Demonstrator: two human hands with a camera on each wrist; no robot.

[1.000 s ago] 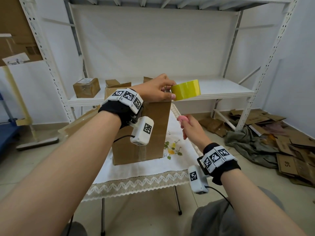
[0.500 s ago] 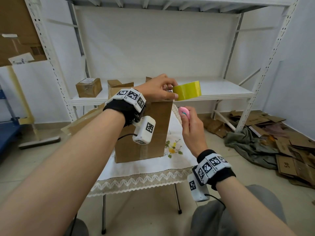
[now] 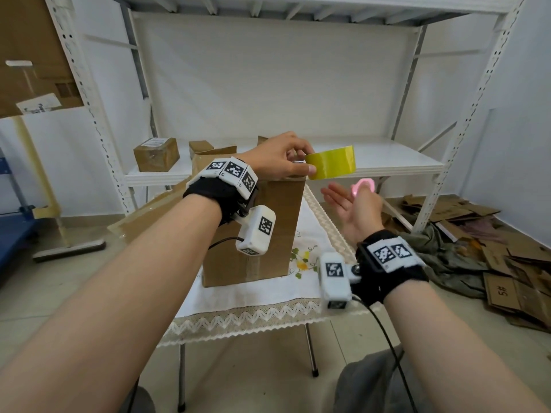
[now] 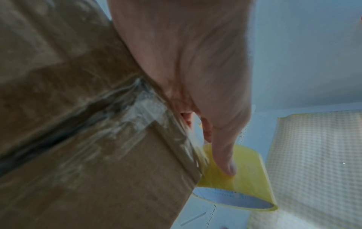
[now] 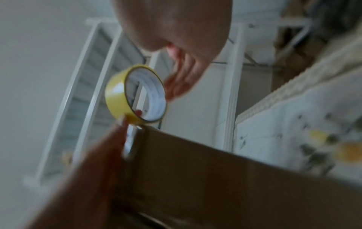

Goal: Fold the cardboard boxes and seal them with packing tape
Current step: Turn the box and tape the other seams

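Note:
A tall brown cardboard box (image 3: 259,234) stands upright on the cloth-covered table (image 3: 253,296). Clear tape (image 4: 137,116) runs over its seam in the left wrist view. My left hand (image 3: 298,162) rests on the box's top right edge and grips a yellow tape roll (image 3: 332,162), thumb on its outer face (image 4: 225,162). My right hand (image 3: 343,198) hovers just below and right of the roll, palm up, fingers stretched out. A small pink tool (image 3: 362,186) is pinched at its thumb side. In the right wrist view the roll (image 5: 117,96) sits at the box corner (image 5: 215,178).
A white metal rack (image 3: 387,168) stands behind the table, with small cardboard boxes (image 3: 156,153) on its left shelf end. Flattened cardboard (image 3: 507,263) and a grey cloth (image 3: 441,257) lie on the floor at the right. A flat cardboard sheet (image 3: 143,219) leans left of the box.
My right hand has risen toward the tape roll, turned palm up and spread its fingers, still carrying the pink tool. The left hand stays on the roll at the box's top edge.

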